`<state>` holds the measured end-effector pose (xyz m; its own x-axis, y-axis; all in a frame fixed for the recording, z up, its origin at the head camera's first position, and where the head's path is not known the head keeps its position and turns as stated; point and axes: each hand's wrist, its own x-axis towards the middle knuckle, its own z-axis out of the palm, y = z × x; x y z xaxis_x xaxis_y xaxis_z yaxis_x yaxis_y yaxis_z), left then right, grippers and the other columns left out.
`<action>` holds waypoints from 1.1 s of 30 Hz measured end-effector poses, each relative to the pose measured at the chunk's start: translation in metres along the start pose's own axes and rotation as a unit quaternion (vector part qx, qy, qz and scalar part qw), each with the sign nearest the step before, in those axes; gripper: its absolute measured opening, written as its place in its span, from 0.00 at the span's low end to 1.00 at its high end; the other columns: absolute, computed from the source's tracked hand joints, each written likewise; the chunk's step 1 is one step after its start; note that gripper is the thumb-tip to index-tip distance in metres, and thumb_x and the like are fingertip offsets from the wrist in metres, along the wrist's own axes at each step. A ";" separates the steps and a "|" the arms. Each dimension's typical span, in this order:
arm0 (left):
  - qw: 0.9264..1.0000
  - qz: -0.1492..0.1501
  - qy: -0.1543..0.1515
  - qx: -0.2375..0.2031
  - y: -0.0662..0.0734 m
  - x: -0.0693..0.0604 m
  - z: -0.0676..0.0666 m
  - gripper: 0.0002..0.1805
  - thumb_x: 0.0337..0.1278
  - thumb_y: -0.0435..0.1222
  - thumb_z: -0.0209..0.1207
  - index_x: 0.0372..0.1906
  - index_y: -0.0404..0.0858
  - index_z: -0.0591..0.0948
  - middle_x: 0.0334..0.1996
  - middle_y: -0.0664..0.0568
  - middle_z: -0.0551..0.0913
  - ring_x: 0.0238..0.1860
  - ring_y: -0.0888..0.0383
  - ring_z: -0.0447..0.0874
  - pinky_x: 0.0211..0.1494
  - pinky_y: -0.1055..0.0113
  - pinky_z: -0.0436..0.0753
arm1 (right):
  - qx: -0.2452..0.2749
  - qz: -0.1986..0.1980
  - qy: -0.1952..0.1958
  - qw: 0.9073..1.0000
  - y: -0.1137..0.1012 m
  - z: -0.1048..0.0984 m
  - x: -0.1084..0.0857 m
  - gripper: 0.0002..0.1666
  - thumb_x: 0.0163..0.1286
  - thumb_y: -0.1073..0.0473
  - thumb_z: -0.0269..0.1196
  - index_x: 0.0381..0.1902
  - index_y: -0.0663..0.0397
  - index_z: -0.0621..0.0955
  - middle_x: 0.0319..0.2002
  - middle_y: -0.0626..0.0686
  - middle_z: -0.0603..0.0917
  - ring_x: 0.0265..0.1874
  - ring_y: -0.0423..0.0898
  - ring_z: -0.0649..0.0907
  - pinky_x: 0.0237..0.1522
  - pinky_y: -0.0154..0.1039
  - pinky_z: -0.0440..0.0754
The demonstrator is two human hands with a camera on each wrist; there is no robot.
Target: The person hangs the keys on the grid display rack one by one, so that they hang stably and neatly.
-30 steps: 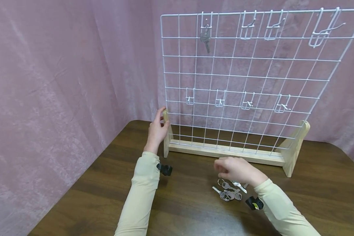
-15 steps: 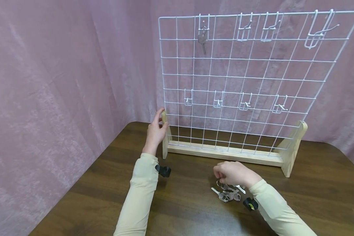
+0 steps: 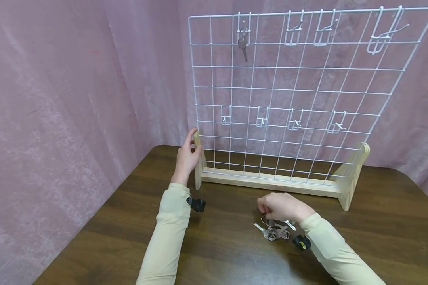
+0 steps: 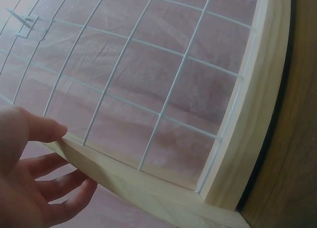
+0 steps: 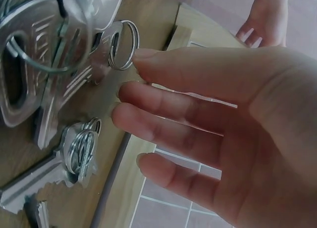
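In the head view, my left hand (image 3: pixel 188 158) grips the top of the left wooden upright (image 3: pixel 198 174) of a stand that bears a white wire grid (image 3: pixel 249 139). The left wrist view puts the thumb on one side of the pale wood and the fingers on the other. Over a small pile of keys (image 3: pixel 274 232) is my right hand (image 3: pixel 283 208), fingers pointing down. In the right wrist view, its thumb tip touches or nearly touches a key's split ring (image 5: pixel 136 37); the index finger is hidden. The other fingers are relaxed, holding nothing visible.
One key (image 3: pixel 242 42) hangs from the upper left hook of the grid. Several white hooks (image 3: pixel 294 123) sit in two rows, short ones below. The stand rests on a brown wooden table (image 3: pixel 228 253), with pink curtain (image 3: pixel 92 99) behind.
My right hand has lowered to the key pile, its fingertips coming to the split ring. The left hand keeps its grip on the upright. The head view has shifted slightly.
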<state>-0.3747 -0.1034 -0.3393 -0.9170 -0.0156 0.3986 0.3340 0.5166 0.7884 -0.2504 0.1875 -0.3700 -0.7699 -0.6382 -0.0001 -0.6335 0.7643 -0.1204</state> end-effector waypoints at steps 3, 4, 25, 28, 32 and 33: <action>1.000 0.000 -0.001 0.000 0.000 0.001 0.000 0.32 0.68 0.36 0.53 0.72 0.59 0.59 0.62 0.36 0.75 0.52 0.39 0.83 0.49 0.46 0.84 | 0.001 0.004 -0.003 1.000 0.001 0.000 0.001 0.12 0.52 0.67 0.67 0.24 0.45 0.76 0.21 0.39 0.74 0.23 0.32 0.70 0.23 0.30 0.67; 1.000 0.000 -0.001 0.001 0.001 0.001 0.000 0.32 0.68 0.36 0.53 0.72 0.59 0.59 0.62 0.36 0.76 0.52 0.39 0.83 0.49 0.46 0.84 | 0.000 0.004 -0.004 1.000 0.001 0.000 0.000 0.12 0.52 0.67 0.67 0.23 0.45 0.76 0.21 0.39 0.73 0.23 0.32 0.70 0.23 0.30 0.67; 1.000 -0.009 -0.005 -0.004 0.001 0.000 -0.001 0.32 0.67 0.36 0.54 0.72 0.59 0.59 0.61 0.37 0.76 0.54 0.40 0.82 0.50 0.46 0.83 | 0.003 -0.013 -0.001 1.000 0.005 0.005 0.000 0.13 0.51 0.69 0.65 0.21 0.44 0.76 0.19 0.39 0.72 0.23 0.32 0.70 0.23 0.30 0.67; 1.000 -0.009 -0.004 -0.003 0.001 0.000 -0.001 0.32 0.67 0.36 0.54 0.72 0.58 0.60 0.61 0.37 0.76 0.53 0.40 0.82 0.50 0.46 0.83 | 0.000 -0.015 0.002 1.000 0.005 0.007 0.001 0.14 0.51 0.69 0.65 0.20 0.44 0.75 0.19 0.39 0.72 0.22 0.32 0.69 0.23 0.29 0.66; 1.000 -0.004 -0.003 -0.003 0.002 0.000 -0.002 0.32 0.67 0.36 0.54 0.72 0.56 0.60 0.60 0.36 0.77 0.53 0.39 0.83 0.50 0.45 0.83 | 0.001 -0.013 0.005 1.000 0.006 0.006 0.001 0.15 0.52 0.71 0.63 0.19 0.44 0.73 0.18 0.38 0.70 0.21 0.32 0.68 0.21 0.29 0.64; 1.000 -0.002 -0.004 -0.004 0.003 0.000 -0.002 0.32 0.67 0.36 0.54 0.72 0.56 0.60 0.60 0.36 0.77 0.53 0.39 0.83 0.50 0.45 0.83 | 0.002 -0.011 0.006 1.000 0.006 0.006 0.000 0.15 0.52 0.71 0.62 0.19 0.44 0.73 0.18 0.38 0.70 0.21 0.32 0.68 0.21 0.29 0.64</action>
<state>-0.3735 -0.1038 -0.3359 -0.9201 -0.0098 0.3916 0.3324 0.5094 0.7937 -0.2540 0.1912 -0.3762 -0.7571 -0.6532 0.0135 -0.6494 0.7501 -0.1251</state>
